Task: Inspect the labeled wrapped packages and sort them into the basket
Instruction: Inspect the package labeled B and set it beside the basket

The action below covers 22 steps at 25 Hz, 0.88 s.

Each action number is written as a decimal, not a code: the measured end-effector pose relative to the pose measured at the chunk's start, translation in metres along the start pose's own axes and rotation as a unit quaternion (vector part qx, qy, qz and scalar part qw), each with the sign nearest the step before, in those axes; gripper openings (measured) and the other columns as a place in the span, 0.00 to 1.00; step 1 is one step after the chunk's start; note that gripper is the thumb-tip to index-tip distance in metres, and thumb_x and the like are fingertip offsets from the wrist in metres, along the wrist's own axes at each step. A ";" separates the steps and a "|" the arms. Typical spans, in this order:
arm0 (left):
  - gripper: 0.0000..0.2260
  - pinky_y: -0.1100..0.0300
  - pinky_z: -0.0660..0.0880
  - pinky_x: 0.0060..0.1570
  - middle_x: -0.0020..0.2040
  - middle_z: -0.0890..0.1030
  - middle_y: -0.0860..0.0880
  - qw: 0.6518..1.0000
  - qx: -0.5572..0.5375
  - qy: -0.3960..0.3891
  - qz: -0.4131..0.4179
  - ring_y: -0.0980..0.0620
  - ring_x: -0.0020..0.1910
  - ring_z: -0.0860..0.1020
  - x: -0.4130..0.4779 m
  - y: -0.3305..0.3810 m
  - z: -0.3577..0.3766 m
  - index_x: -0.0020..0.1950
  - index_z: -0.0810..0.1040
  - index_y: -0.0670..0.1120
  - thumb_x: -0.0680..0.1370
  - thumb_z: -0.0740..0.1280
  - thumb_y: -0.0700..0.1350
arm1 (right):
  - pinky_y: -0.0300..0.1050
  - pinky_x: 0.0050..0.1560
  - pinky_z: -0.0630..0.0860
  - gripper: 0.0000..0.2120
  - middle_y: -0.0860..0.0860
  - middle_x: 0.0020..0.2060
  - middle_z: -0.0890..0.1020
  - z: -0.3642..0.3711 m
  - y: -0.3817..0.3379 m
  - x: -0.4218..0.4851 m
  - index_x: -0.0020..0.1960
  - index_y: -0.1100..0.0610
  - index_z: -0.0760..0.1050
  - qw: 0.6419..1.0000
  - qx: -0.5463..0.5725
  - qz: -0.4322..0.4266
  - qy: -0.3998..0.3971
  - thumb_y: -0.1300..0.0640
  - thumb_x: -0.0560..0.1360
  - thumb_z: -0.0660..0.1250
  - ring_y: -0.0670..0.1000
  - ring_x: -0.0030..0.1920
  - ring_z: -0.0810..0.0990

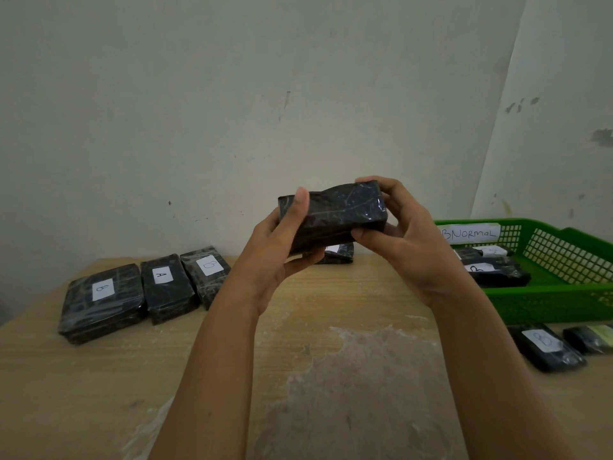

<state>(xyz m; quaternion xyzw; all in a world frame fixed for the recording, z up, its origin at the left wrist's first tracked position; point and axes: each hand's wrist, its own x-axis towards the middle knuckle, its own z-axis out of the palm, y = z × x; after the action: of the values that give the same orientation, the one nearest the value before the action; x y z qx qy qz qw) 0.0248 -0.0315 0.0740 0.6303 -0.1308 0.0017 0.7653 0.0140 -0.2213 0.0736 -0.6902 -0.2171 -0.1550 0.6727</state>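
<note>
A black plastic-wrapped package (pixel 335 214) is held up above the table's far middle, its label side out of sight. My left hand (pixel 285 247) grips its left end, thumb on the near face. My right hand (pixel 398 234) grips its right end with fingers curled over top and bottom. A green mesh basket (pixel 564 257) with a white "B NORMAL" tag (pixel 469 233) stands at the right and holds several labeled black packages (pixel 494 270). Three labeled packages lie in a row at the left: one marked B (pixel 101 302), one marked A (pixel 166 287), another marked B (pixel 207 273).
Another black package (pixel 338 254) lies on the wooden table (pixel 232 343) behind the held one. In front of the basket lie a labeled black package (pixel 547 346) and a smaller dark packet (pixel 590 338). A pale wall stands close behind the table.
</note>
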 end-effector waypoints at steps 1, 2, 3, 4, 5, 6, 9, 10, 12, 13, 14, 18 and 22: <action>0.26 0.57 0.83 0.49 0.58 0.84 0.45 1.000 -0.014 0.005 -0.001 0.50 0.56 0.84 0.000 0.000 0.000 0.62 0.80 0.46 0.70 0.72 0.59 | 0.49 0.60 0.81 0.27 0.47 0.65 0.79 0.001 0.000 0.000 0.68 0.48 0.72 1.000 0.000 -0.004 0.000 0.73 0.76 0.69 0.49 0.59 0.84; 0.21 0.57 0.83 0.49 0.58 0.84 0.45 1.000 -0.024 0.012 0.005 0.50 0.55 0.85 0.001 -0.001 -0.001 0.60 0.80 0.45 0.72 0.73 0.55 | 0.49 0.60 0.82 0.29 0.48 0.65 0.78 0.002 0.001 0.000 0.68 0.47 0.72 1.000 0.001 -0.003 0.000 0.72 0.75 0.69 0.50 0.59 0.84; 0.17 0.56 0.83 0.49 0.57 0.84 0.45 0.999 -0.024 0.020 0.016 0.50 0.54 0.85 0.002 -0.003 -0.002 0.60 0.80 0.45 0.74 0.74 0.51 | 0.49 0.59 0.82 0.31 0.47 0.65 0.78 0.001 0.002 0.000 0.70 0.45 0.71 1.000 -0.001 0.004 -0.002 0.71 0.74 0.71 0.50 0.60 0.84; 0.16 0.55 0.83 0.50 0.57 0.84 0.45 0.999 -0.018 0.028 0.029 0.49 0.54 0.85 0.003 -0.003 -0.003 0.61 0.79 0.46 0.75 0.74 0.48 | 0.48 0.59 0.81 0.34 0.47 0.65 0.78 0.000 0.003 0.000 0.72 0.43 0.70 1.000 -0.006 0.019 -0.006 0.68 0.73 0.73 0.50 0.60 0.84; 0.15 0.55 0.83 0.51 0.57 0.84 0.46 0.999 -0.007 0.032 0.041 0.49 0.54 0.85 0.003 -0.004 -0.003 0.62 0.79 0.46 0.76 0.74 0.46 | 0.47 0.59 0.81 0.37 0.47 0.65 0.77 0.000 0.003 0.000 0.74 0.41 0.68 0.999 -0.012 0.038 -0.009 0.64 0.71 0.76 0.50 0.60 0.83; 0.16 0.55 0.83 0.52 0.57 0.84 0.46 0.998 0.002 0.036 0.051 0.49 0.54 0.85 0.003 -0.003 -0.003 0.63 0.79 0.47 0.76 0.74 0.44 | 0.46 0.59 0.81 0.39 0.46 0.64 0.77 0.000 0.004 0.000 0.75 0.42 0.66 0.998 -0.012 0.057 -0.007 0.59 0.69 0.77 0.50 0.60 0.83; 0.18 0.54 0.83 0.54 0.57 0.83 0.47 0.997 0.009 0.035 0.070 0.49 0.53 0.85 0.002 -0.003 -0.001 0.65 0.78 0.51 0.76 0.74 0.42 | 0.43 0.57 0.82 0.32 0.51 0.61 0.81 0.005 0.006 0.003 0.73 0.50 0.71 0.995 0.039 0.083 0.027 0.53 0.71 0.76 0.50 0.59 0.84; 0.18 0.54 0.83 0.53 0.57 0.83 0.47 0.997 0.010 0.034 0.075 0.49 0.53 0.85 0.002 -0.002 0.000 0.65 0.78 0.52 0.76 0.74 0.41 | 0.43 0.57 0.82 0.26 0.52 0.60 0.83 0.008 0.006 0.004 0.70 0.52 0.74 0.995 0.038 0.081 0.036 0.54 0.73 0.75 0.50 0.59 0.84; 0.18 0.56 0.83 0.52 0.57 0.83 0.47 0.996 0.011 0.032 0.082 0.48 0.54 0.85 0.001 -0.002 0.002 0.65 0.78 0.52 0.76 0.74 0.40 | 0.44 0.58 0.82 0.20 0.51 0.57 0.84 0.012 0.009 0.005 0.66 0.53 0.77 0.996 -0.001 0.068 0.053 0.54 0.75 0.75 0.50 0.58 0.84; 0.18 0.57 0.83 0.51 0.57 0.83 0.47 0.996 0.015 0.032 0.085 0.49 0.54 0.85 0.001 -0.002 0.002 0.65 0.78 0.52 0.76 0.74 0.40 | 0.45 0.58 0.82 0.19 0.49 0.55 0.85 0.013 0.010 0.006 0.65 0.53 0.78 0.996 -0.024 0.060 0.064 0.54 0.74 0.75 0.49 0.57 0.84; 0.18 0.58 0.83 0.50 0.57 0.83 0.47 0.995 0.019 0.031 0.088 0.49 0.54 0.85 0.001 -0.002 0.003 0.65 0.78 0.52 0.76 0.74 0.41 | 0.44 0.57 0.82 0.19 0.48 0.54 0.85 0.014 0.010 0.006 0.64 0.53 0.78 0.995 -0.038 0.055 0.075 0.54 0.74 0.75 0.48 0.56 0.85; 0.18 0.58 0.83 0.50 0.57 0.83 0.47 0.996 0.019 0.022 0.087 0.52 0.51 0.86 0.000 0.001 0.002 0.65 0.78 0.52 0.77 0.73 0.43 | 0.38 0.52 0.82 0.20 0.46 0.52 0.85 0.014 0.010 0.004 0.64 0.52 0.78 0.994 -0.050 0.037 0.086 0.54 0.74 0.76 0.44 0.53 0.85; 0.15 0.60 0.83 0.47 0.56 0.84 0.46 0.995 0.029 0.039 0.087 0.52 0.50 0.86 0.001 -0.001 0.003 0.63 0.79 0.50 0.77 0.73 0.42 | 0.40 0.55 0.82 0.18 0.46 0.52 0.85 0.011 0.009 0.004 0.63 0.50 0.79 0.995 -0.055 0.030 0.077 0.52 0.74 0.75 0.45 0.55 0.84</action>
<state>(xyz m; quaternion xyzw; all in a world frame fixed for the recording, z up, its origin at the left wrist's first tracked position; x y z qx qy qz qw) 0.0256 -0.0348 0.0742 0.6379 -0.1551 0.0966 0.7481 0.0209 -0.2095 0.0668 -0.7183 -0.1354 -0.1992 0.6527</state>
